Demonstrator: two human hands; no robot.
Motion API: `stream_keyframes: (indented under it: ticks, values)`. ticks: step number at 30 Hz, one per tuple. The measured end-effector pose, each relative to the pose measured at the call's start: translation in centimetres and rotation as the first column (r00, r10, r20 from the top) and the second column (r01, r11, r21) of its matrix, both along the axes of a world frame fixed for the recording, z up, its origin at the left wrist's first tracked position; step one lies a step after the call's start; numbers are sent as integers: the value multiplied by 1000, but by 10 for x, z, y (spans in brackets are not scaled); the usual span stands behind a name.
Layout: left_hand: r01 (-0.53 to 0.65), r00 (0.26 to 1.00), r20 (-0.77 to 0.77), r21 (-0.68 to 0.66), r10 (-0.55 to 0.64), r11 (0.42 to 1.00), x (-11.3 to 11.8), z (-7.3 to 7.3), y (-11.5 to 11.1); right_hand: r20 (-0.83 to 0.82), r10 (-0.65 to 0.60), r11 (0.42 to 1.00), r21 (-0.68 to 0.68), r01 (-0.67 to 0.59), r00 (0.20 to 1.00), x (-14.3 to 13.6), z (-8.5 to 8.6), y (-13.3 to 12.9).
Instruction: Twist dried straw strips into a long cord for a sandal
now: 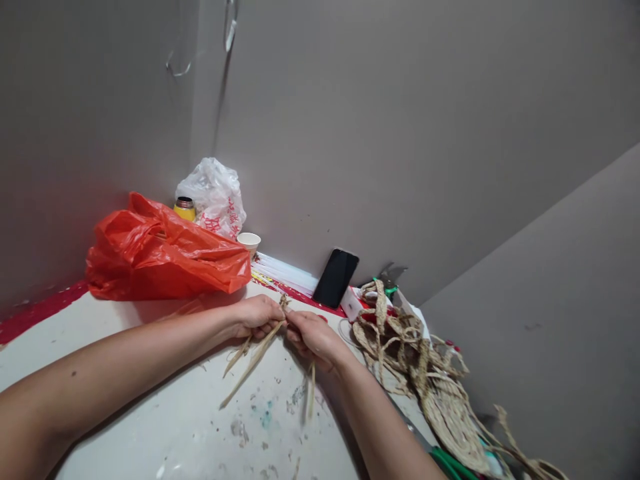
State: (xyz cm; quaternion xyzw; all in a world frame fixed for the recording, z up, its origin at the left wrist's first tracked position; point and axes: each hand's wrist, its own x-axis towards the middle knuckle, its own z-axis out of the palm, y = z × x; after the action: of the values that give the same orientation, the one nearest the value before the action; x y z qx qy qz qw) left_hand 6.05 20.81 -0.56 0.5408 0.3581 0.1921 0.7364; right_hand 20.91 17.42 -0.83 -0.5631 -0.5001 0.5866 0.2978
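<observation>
A: Where are the dry plant strips [257, 360]?

B: Over the white tabletop [165, 387], between the 2 hands. The left hand [261, 316] and right hand [314, 335] meet there, each pinched on the strips. A frayed tuft [284, 303] pokes up past the fingertips, and longer ends trail toward the person.

A: Why hold them so close together?

B: Presumably to keep the strands from slipping apart where they meet. The grip covers that spot, so I can't tell whether it's knotted or braided.

A: And the braided coils [457, 417]?

B: Heaped along the right side, probably to stay clear of the forearm.

A: The phone [336, 277]?

B: Leaning at the wall [400, 133], perhaps tilted so its dark screen faces the person. The red bag [165, 257] sits at the far left.
</observation>
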Motion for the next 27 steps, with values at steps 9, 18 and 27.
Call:
stream_keyframes:
  ticks: [9,18,27]
  values:
    - [108,977,-207,305,-45,946,-4,0,3,-181,103,979,-154,-132,978,15,3,4]
    - [272,871,-486,602,74,751,-12,23,3,-246,-43,986,-170,1,968,3,2,1]
    - [388,681,-632,739,369,550,6,22,-30,-274,-153,975,-197,100,950,-11,-1,-3]
